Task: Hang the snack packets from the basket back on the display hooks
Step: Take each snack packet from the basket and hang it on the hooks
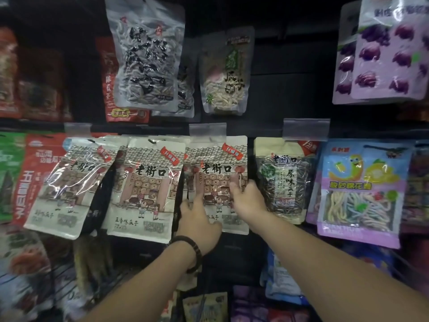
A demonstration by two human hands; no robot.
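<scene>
A cream snack packet [216, 163] printed with a shop-front drawing hangs in the middle row of the display, under a clear price tag holder [207, 129]. Both my hands are on it. My left hand [199, 219], with a dark bead bracelet at the wrist, grips its lower left edge, fingers spread over the front. My right hand [247, 198] holds its right edge, thumb on the front. Two matching packets [145, 182] [69, 182] hang to the left, the far one tilted. The hook behind the held packet is hidden. No basket is in view.
A dark sunflower-seed packet [283, 180] hangs just right of my right hand, then a blue and purple candy bag [362, 189]. Above hang a clear seed bag [148, 56], a small green-label bag [224, 73] and purple jelly packs [390, 54]. More packets fill the lower rows.
</scene>
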